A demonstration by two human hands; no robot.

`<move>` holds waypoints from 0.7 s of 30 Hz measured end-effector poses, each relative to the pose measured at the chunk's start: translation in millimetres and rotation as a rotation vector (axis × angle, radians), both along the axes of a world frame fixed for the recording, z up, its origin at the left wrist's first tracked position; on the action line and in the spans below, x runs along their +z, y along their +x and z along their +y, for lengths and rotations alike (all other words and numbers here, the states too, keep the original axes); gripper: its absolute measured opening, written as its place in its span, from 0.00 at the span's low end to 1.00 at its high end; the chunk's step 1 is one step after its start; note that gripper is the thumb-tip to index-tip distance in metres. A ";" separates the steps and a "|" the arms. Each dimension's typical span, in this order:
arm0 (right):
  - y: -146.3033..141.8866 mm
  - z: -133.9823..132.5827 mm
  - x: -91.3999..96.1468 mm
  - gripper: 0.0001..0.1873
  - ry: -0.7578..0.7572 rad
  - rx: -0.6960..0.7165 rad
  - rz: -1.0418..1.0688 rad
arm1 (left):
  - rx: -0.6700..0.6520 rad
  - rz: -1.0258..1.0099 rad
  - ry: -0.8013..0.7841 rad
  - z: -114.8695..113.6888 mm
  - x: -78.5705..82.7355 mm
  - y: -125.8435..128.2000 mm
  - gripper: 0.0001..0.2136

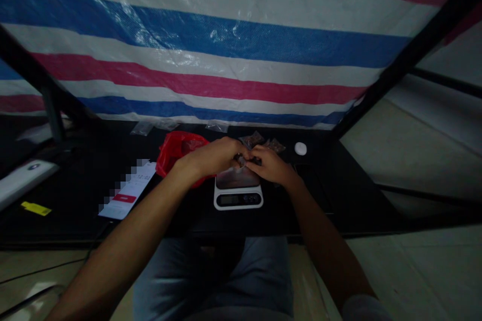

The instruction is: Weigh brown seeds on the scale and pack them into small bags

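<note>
Careful Work Over the Scale [238, 199]

On the black desk [350, 195], a red bag [165, 158] sits left of the scale, which is by the middle of the front edge. Over the scale, the left hand [224, 153] and right hand [270, 164] are together, pinching a small clear thing [241, 161]. They seem to be working its top; the next move needs gentle fingers.

forearms [139, 225] forward, converging | left hand [222, 153], right hand [274, 164] — close together | fingers [259, 151] bent inward

Seemingly a makeshift work booth. Striped plastic sheeting [241, 45] fills the upper frame; a digital scale [238, 199] sits on the black table [199, 218], centre.
</note>
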State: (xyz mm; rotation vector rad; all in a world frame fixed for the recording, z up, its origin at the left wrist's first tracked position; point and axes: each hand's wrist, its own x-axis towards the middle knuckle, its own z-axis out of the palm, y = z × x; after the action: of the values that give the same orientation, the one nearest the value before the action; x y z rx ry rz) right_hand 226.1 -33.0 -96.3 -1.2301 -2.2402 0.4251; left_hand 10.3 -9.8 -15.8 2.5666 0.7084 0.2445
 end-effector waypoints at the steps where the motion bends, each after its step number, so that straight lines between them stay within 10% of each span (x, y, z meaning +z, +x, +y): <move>1: -0.7 0.5 0.1 0.04 0.007 0.008 -0.003 | -0.006 -0.010 0.000 0.0 -0.4 0.1 0.13; 21: 0.7 -3.5 10.6 0.07 0.031 -0.009 0.139 | 0.056 -0.082 0.017 -3.2 11.6 -13.4 0.14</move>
State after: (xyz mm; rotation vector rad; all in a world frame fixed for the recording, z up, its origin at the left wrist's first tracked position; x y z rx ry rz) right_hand 226.8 -36.5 -85.7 -1.1576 -2.1158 0.4563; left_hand -3.2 -13.0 -4.2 2.5395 0.7513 0.3735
